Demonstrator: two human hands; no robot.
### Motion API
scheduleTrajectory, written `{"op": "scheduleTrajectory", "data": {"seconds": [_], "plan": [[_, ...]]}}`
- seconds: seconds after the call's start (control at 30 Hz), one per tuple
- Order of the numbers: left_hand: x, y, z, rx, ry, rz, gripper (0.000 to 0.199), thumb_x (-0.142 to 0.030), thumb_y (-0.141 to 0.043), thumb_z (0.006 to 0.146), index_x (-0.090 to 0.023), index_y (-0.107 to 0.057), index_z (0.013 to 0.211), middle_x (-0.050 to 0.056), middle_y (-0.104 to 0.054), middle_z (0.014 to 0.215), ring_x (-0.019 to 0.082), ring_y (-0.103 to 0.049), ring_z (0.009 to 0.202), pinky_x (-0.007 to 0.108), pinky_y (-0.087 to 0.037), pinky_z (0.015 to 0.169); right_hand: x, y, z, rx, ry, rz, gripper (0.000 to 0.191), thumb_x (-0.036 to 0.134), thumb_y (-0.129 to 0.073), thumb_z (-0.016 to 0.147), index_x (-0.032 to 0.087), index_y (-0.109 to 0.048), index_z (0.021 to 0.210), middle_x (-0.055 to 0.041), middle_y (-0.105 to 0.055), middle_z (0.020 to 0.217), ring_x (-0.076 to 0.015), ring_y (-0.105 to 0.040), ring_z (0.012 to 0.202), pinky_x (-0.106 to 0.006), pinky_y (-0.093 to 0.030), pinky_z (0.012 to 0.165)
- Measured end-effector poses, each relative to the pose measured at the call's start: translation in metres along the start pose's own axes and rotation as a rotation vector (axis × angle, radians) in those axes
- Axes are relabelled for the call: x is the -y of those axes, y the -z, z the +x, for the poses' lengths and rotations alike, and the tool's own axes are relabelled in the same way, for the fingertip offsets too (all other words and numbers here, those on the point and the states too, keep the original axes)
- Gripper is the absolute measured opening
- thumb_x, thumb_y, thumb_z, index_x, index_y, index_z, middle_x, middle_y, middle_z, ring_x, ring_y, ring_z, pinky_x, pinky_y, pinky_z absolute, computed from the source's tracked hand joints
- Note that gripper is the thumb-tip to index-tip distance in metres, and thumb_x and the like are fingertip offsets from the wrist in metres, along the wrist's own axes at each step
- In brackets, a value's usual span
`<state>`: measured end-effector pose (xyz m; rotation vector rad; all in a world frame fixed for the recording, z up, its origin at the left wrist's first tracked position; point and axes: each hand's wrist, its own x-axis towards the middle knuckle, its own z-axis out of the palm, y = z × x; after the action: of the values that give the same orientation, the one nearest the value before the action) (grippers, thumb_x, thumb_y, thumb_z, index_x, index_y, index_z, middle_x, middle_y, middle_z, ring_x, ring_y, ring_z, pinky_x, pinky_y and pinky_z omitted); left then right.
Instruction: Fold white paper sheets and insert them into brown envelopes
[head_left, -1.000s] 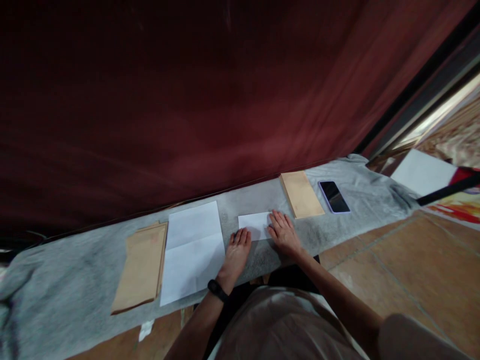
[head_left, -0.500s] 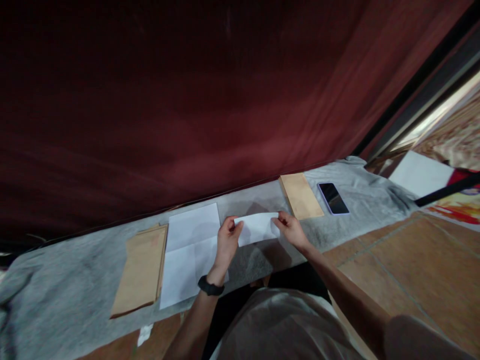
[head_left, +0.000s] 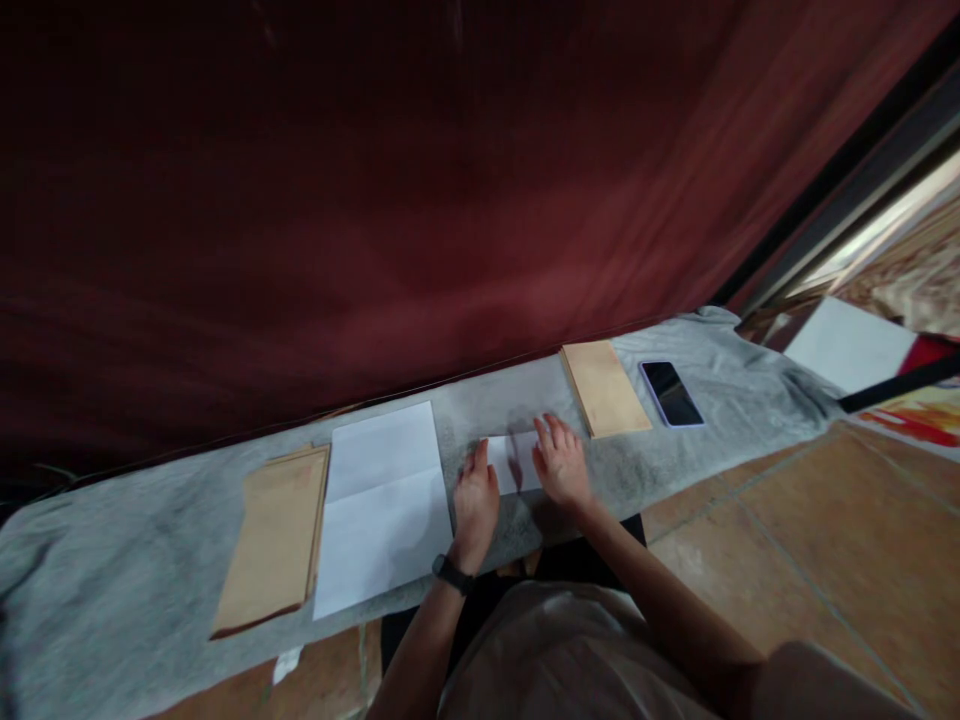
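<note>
Lowered from mid-air, the folded white paper (head_left: 504, 466) now lies at lower centre, between the left hand (head_left: 475, 500), its grip unclear, and the right hand (head_left: 563, 470), fingers spread. Its folding looks done; the creased white sheet (head_left: 382, 515), lower left, lies open.

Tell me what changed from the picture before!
The small white paper came down onto the gray cloth. The right hand loosened its pinch and spread its fingers; the left hand is at the other end, grip unclear. The brown envelopes, creased white sheet and phone stayed put.
</note>
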<state>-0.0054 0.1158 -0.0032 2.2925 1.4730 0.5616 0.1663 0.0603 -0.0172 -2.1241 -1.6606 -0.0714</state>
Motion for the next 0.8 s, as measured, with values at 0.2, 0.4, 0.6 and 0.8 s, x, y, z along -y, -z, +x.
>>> {"op": "scheduleTrajectory", "data": {"seconds": [0.2,0.4,0.6,0.8], "plan": [[-0.007,0.007,-0.009,0.013,-0.067,0.223,0.046,-0.013,-0.037,0.098,-0.016,-0.056,0.14,0.016,-0.061,0.139,0.03,-0.064,0.118,0.048,-0.051,0.102,0.023,-0.009,-0.023,0.169,0.191,0.043,0.051,0.035,-0.038,0.106,0.018,-0.046,0.152,-0.0102,-0.04,0.162,-0.0287,-0.036,0.148,-0.05,-0.026,0.122],[-0.021,-0.011,-0.022,0.082,-0.271,0.21,0.052,-0.031,-0.034,0.105,-0.013,-0.039,0.154,0.014,-0.043,0.16,0.028,-0.034,0.151,0.054,-0.029,0.123,0.021,-0.015,-0.03,0.203,0.21,-0.012,0.058,0.022,-0.039,0.101,0.019,-0.035,0.159,-0.0089,-0.034,0.164,-0.0265,-0.033,0.151,-0.049,-0.02,0.125],[-0.012,-0.02,-0.026,0.078,-0.205,0.25,0.066,-0.045,-0.034,0.105,-0.004,-0.033,0.156,0.019,-0.034,0.163,0.029,-0.025,0.155,0.05,-0.027,0.125,0.012,-0.017,-0.03,0.151,0.173,-0.077,0.058,0.027,-0.038,0.104,0.015,-0.031,0.16,-0.0116,-0.033,0.165,-0.0258,-0.03,0.153,-0.047,-0.021,0.125],[-0.006,-0.021,-0.026,0.025,-0.16,0.305,0.067,-0.045,-0.034,0.104,-0.002,-0.033,0.156,0.02,-0.036,0.162,0.029,-0.027,0.154,0.049,-0.027,0.125,-0.016,-0.013,-0.032,0.065,0.08,-0.145,0.058,0.037,-0.034,0.107,0.008,-0.034,0.158,-0.0168,-0.04,0.16,-0.0301,-0.039,0.148,-0.049,-0.026,0.121]]}}
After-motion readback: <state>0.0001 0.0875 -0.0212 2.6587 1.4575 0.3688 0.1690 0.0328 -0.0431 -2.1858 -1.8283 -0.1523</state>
